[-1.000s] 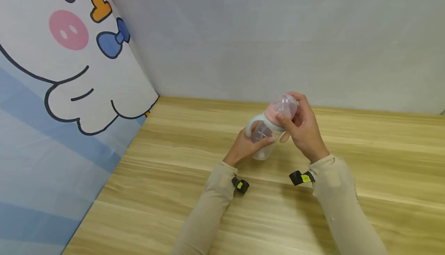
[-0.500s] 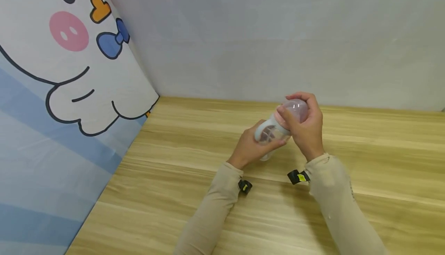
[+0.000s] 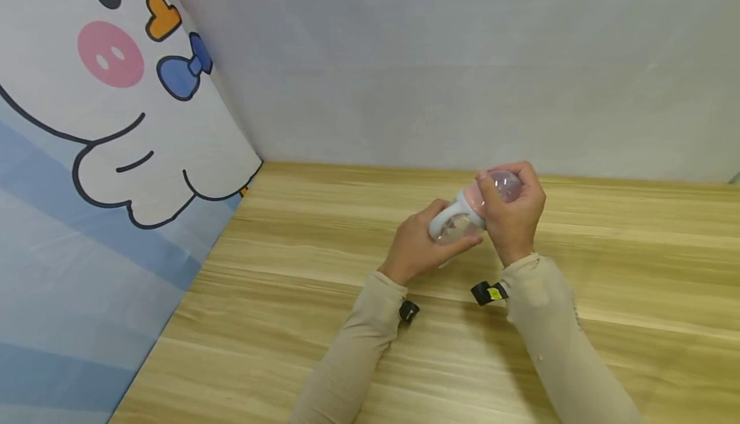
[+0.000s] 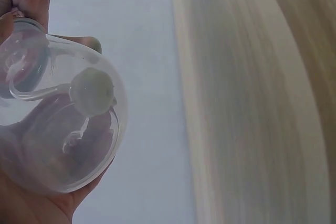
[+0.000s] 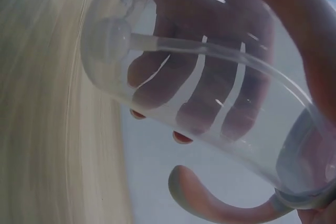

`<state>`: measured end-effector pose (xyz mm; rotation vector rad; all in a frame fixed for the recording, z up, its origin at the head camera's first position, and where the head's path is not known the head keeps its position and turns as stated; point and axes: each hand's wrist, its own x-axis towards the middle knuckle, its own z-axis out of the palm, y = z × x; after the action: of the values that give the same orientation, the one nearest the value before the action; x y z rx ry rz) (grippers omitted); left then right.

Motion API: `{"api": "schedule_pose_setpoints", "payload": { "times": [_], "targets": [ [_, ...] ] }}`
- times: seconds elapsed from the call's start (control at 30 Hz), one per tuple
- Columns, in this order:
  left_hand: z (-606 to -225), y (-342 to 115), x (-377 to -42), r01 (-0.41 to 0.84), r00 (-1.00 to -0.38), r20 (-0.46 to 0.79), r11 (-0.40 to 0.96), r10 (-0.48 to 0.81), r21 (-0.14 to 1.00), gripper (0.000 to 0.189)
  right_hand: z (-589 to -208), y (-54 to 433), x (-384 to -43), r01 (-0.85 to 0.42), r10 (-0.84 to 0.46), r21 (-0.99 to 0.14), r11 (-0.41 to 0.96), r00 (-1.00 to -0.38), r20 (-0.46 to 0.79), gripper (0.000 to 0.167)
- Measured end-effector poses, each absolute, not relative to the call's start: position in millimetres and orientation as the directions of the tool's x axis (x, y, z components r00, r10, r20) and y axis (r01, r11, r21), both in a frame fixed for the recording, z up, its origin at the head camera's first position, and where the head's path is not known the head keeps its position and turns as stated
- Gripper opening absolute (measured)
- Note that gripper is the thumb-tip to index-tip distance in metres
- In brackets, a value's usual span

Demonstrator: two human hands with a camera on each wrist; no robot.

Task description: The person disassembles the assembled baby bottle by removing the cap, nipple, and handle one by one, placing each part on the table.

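A clear baby bottle (image 3: 460, 227) is held tilted above the table, its top pointing up and to the right. My left hand (image 3: 415, 247) grips the clear body, fingers wrapped behind it and thumb along the front. Around the pink collar (image 3: 474, 200) and clear domed cap (image 3: 507, 184) curls my right hand (image 3: 516, 223), its thumb over the collar. A pale blue handle (image 3: 444, 217) stands out beside the left hand; another curved handle (image 5: 220, 208) shows in the right wrist view. Inside runs a straw (image 5: 226, 55) ending in a round weight (image 4: 92, 92).
The wood-grain table (image 3: 243, 308) stretches below both hands. A pale grey wall (image 3: 433, 64) rises behind its back edge, and a cartoon-printed panel (image 3: 191, 135) stands along the left side. Each wrist carries a small black camera (image 3: 488, 293).
The bottle has tilted further right, its cap moving right and slightly down. My left hand has moved rightward, closer to the collar. My right hand has turned and covers more of the cap.
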<state>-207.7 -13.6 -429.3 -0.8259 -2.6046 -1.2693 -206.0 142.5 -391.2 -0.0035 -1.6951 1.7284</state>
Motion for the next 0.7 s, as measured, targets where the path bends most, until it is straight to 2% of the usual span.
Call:
{"api": "schedule_pose_setpoints", "payload": {
  "times": [0.23,0.7],
  "targets": [
    [-429,-14,-208,0.548,-0.833,0.366,0.522,0.415,0.653,0.047,-391,139,-206,-0.498,0.515,-0.865,0.055,-0.728,0.452,0.012],
    [-429,-18,-209,0.575,-0.815,0.385,0.524,0.433,0.628,0.045,-394,131,-204,-0.496,0.575,-0.866,0.062,-0.691,0.437,0.010]
  ]
}}
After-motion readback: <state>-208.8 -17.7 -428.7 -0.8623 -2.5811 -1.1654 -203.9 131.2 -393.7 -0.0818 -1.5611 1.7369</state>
